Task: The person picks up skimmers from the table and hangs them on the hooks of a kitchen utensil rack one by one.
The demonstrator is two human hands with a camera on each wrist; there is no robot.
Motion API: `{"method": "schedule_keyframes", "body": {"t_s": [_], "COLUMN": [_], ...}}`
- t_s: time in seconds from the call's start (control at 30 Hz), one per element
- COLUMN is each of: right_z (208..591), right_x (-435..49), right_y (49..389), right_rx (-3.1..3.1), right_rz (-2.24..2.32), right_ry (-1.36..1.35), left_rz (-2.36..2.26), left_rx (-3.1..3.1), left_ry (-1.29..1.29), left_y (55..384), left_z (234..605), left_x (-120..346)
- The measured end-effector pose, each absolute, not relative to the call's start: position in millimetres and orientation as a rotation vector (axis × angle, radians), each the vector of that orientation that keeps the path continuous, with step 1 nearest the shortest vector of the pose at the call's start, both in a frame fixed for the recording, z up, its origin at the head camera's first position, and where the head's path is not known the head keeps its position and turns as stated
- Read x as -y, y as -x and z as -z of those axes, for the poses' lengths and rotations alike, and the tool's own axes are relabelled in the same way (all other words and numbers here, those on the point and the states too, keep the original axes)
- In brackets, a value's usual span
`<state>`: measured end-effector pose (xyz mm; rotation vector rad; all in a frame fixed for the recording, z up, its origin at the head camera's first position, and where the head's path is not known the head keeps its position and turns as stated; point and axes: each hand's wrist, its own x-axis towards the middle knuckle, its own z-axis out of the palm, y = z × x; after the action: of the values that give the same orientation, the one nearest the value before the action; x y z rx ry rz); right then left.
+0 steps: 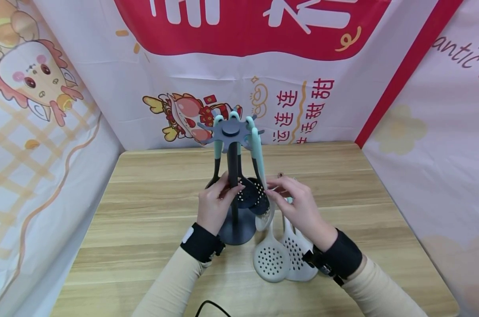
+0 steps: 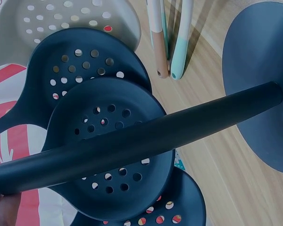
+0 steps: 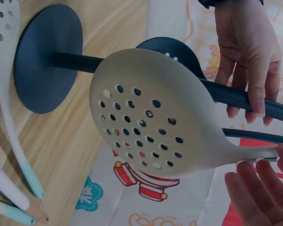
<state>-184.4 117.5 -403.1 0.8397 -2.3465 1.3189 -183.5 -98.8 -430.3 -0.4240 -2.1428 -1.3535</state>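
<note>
A dark utensil rack has a pole (image 1: 232, 165), a round base (image 1: 237, 235) and a blue-grey hook top (image 1: 230, 128). My left hand (image 1: 217, 202) grips the pole midway up; its fingers lie around the pole in the right wrist view. Between thumb and fingers, my right hand (image 1: 298, 204) pinches the neck of a light grey skimmer (image 3: 141, 117). This skimmer hangs head down on the rack's right side, its mint handle (image 1: 258, 149) up by the hooks. Several dark utensils with mint handle ends hang there too, among them a dark skimmer (image 2: 108, 103).
Right of the base, a grey skimmer (image 1: 271, 259) and a white slotted turner (image 1: 298, 264) lie on the wooden table (image 1: 144, 220), partly under my right forearm. A black cable (image 1: 211, 302) shows at the front edge. Printed cloth (image 1: 302, 79) stands behind.
</note>
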Motion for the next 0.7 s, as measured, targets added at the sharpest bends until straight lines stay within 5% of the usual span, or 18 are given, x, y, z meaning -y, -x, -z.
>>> {"method": "schedule_keyframes", "body": {"t_s": [0.7], "right_z": [438], "right_x": [-144], "right_y": [212], "right_rx": [2.562], "right_rz": [-1.249], "right_ry": [-0.583], "left_rz": [1.358], "left_rx": [2.133], "left_ry": [0.444], "left_y": [184], "left_z": [432], "left_x": [99]}}
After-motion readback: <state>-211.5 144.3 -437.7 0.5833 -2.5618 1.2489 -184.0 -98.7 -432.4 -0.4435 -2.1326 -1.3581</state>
